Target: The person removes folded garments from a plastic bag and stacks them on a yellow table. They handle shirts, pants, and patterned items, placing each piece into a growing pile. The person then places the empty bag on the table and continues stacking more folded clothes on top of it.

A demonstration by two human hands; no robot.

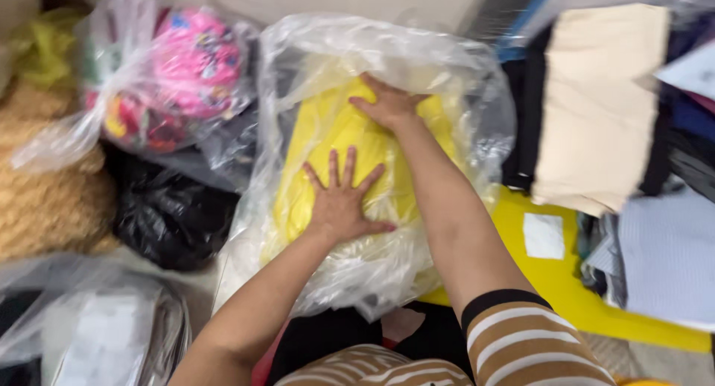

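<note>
Yellow bundle (350, 162) lengthwise away, under hands

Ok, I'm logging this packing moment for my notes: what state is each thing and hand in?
Left hand: flat, fingers spread, pressing the clear bag.
Right hand: palm down on the bag's far end.
Clear plastic bag: crumpled, filled with yellow fabric.
Bag of pink toys: closed, lying aside.
Black bag: crumpled, untouched.
Beige cloth: folded.
</note>
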